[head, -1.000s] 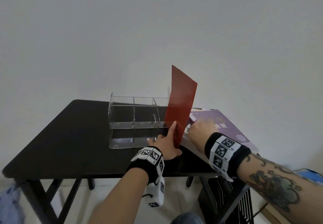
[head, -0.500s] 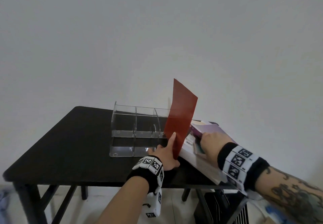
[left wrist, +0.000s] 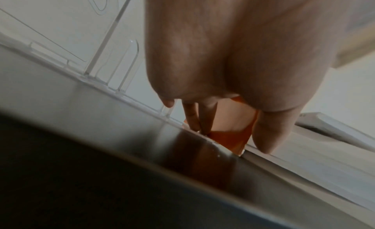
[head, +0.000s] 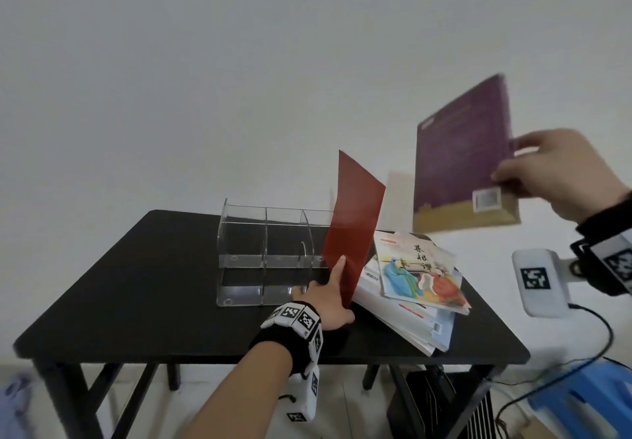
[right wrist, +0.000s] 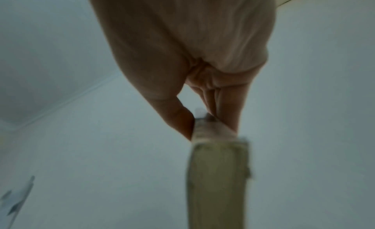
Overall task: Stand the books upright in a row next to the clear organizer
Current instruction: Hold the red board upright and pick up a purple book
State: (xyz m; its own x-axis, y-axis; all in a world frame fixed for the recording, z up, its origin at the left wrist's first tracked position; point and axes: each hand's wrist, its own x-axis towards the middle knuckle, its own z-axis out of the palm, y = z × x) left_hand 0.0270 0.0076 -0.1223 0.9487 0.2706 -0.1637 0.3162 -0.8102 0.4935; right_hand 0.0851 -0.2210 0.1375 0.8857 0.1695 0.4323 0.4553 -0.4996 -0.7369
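A red book (head: 354,230) stands upright against the right end of the clear organizer (head: 263,254) on the black table (head: 154,284). My left hand (head: 333,296) pinches its lower near corner, thumb on the near cover and fingers behind; the left wrist view shows that grip on the red book (left wrist: 237,144). My right hand (head: 513,171) holds a purple book (head: 461,161) by its edge, raised in the air above the table's right side. In the right wrist view its page edge (right wrist: 219,176) hangs below the pinching fingers. A stack of books (head: 420,277) lies flat beside the red one, an illustrated cover on top.
The stack overhangs towards the table's front right edge. A white wall stands close behind the table. Under the table at the right is a black box (head: 431,401), and a blue stool (head: 588,401) stands on the floor beside it. A black cable (head: 602,329) hangs from my right wrist.
My right hand has lifted the purple book off the flat stack, up and to the right, uncovering the illustrated book. My left hand stays on the upright red book.
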